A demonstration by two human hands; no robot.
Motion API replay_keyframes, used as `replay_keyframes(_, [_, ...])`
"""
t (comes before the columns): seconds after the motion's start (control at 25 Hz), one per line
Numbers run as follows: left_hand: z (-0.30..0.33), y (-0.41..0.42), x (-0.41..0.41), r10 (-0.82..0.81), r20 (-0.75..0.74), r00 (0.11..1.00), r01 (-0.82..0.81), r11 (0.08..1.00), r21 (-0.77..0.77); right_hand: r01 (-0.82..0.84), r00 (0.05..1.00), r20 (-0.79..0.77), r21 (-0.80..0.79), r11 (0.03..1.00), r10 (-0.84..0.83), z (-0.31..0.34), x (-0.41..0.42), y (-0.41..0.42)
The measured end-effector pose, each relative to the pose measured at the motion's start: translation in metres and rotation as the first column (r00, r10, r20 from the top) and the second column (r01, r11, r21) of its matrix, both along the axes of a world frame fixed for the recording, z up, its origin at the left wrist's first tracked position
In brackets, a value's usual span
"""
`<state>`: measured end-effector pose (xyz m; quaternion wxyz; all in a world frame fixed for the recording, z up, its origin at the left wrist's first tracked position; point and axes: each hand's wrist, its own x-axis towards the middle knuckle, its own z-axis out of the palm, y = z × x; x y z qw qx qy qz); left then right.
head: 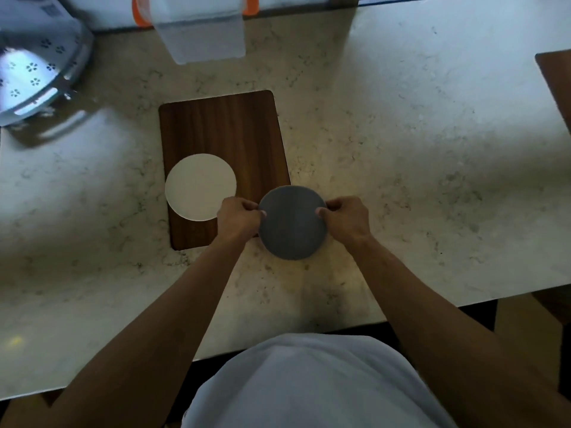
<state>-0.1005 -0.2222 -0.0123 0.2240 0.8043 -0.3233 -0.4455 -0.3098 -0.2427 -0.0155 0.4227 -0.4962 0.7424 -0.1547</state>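
though near grey disc (293, 230), white disc (199, 186)

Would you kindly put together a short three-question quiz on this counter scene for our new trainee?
1. True or false: the left hand and the right hand both pinch the grey disc, at opposite edges.
2. Where does the white disc lie? A) on the wooden board; B) on the bare counter; C) on top of the grey disc.
3. Fill in: the clear container beyond the board has ___ side parts near its top.

Key: 1 true; 2 A; 3 orange.
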Motion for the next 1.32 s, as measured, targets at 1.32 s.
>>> replay_keyframes(1.32, [-0.020,-0.030,0.190,0.119,0.243,0.963,-0.097,0.990,-0.099,-0.263,0.947,-0.211,-0.072,0.962,0.243,-0.013,0.215,-0.069])
